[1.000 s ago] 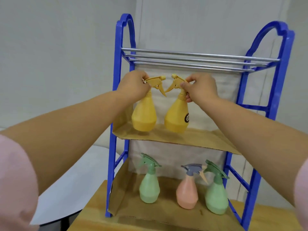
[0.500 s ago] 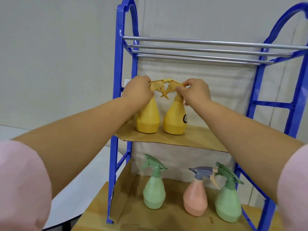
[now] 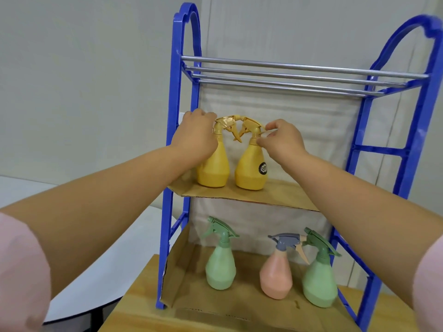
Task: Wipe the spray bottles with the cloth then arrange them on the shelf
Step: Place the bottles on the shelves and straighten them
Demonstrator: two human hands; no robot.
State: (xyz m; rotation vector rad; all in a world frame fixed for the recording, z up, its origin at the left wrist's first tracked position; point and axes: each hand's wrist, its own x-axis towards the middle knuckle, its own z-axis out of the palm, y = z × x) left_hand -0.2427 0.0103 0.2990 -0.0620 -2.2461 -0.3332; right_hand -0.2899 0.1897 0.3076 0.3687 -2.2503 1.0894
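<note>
Left hand (image 3: 194,137) wraps one upright yellow plastic spray bottle (image 3: 212,164); right hand (image 3: 281,137) pinches its neighbour's (image 3: 251,167) trigger head (nozzles meeting between them).

Single head-worn view, close, facing forward and slightly down at blue shelf (image 3: 417,130).

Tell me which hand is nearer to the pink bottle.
Right. The right hand is on the middle shelf almost straight above the pink bottle; the left hand is farther to the left.
</note>
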